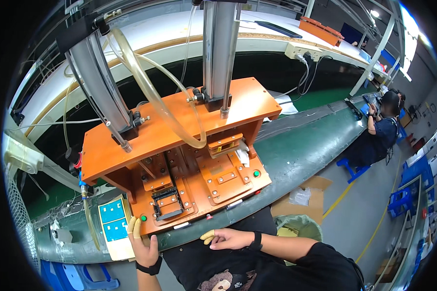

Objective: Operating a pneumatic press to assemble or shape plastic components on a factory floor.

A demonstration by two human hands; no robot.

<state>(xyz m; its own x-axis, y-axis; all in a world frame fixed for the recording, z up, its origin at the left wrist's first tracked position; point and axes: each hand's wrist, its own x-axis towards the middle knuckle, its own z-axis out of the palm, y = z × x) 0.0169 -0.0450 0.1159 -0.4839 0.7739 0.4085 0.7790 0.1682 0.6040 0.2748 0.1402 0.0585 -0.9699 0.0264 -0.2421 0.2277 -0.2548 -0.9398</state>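
Observation:
In front of me stands an orange two-station press (243, 97) with two upright air cylinders. A black rectangular plastic frame (169, 203) lies in its left station; the right station's orange plate (226, 177) shows no such frame. My left hand (143, 250) is at the press's left front corner, fingers stretched up beside the green button (143, 218), thumb apart. Whether it touches the press I cannot tell. My right hand (230, 239) hovers before the front edge, fingers loosely extended leftward, holding nothing visible. Both hands wear yellow finger cots.
A yellow board with blue pads (115, 223) lies left of the press. Clear hoses (131, 63) loop over the press. The green belt (301, 148) runs off right, where another person (386, 116) sits. A lined bin (298, 225) and cardboard box (320, 194) stand below.

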